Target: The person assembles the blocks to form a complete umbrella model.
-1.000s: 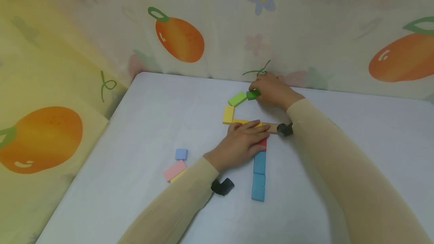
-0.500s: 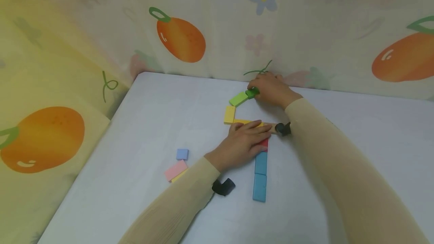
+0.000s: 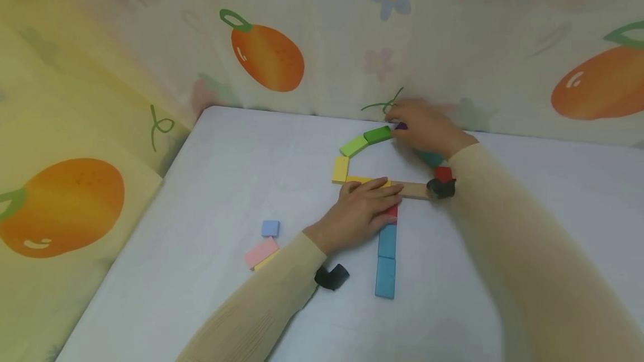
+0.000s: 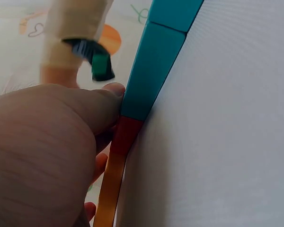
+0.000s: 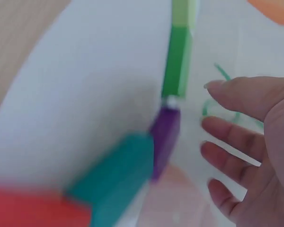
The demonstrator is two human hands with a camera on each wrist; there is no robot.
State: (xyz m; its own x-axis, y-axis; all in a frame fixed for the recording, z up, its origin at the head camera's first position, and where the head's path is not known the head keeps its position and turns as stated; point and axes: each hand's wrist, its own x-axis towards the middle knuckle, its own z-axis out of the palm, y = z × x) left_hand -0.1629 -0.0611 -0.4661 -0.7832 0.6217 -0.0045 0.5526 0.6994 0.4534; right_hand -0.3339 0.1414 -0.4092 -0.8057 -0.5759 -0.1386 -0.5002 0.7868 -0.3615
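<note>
My left hand (image 3: 354, 217) lies with its fingers extended over the orange-yellow block (image 3: 367, 181) and a red block (image 3: 393, 214); its thumb touches the row's side in the left wrist view. Two blue blocks (image 3: 384, 278) run toward me from there. A tan block (image 3: 412, 190) extends right. Yellow (image 3: 340, 170), light green (image 3: 354, 146) and dark green (image 3: 378, 134) blocks curve away behind. My right hand (image 5: 255, 142) has loose, parted fingers holding nothing, beside the purple block (image 5: 166, 137). That block stands between the dark green and a teal block (image 5: 118, 170); a second red block (image 5: 38, 208) follows.
To the left lie a small light-blue block (image 3: 270, 228), a pink block (image 3: 261, 253) and a yellow block partly hidden by the left sleeve. A fruit-patterned cloth (image 3: 322, 32) hangs behind the white table (image 3: 216, 183). Black straps with cameras sit on both wrists.
My right hand has let go of the dark green block and moved right to the purple one, uncovering teal and red blocks. The dark green block's angle shifted slightly. My left hand stays put.
</note>
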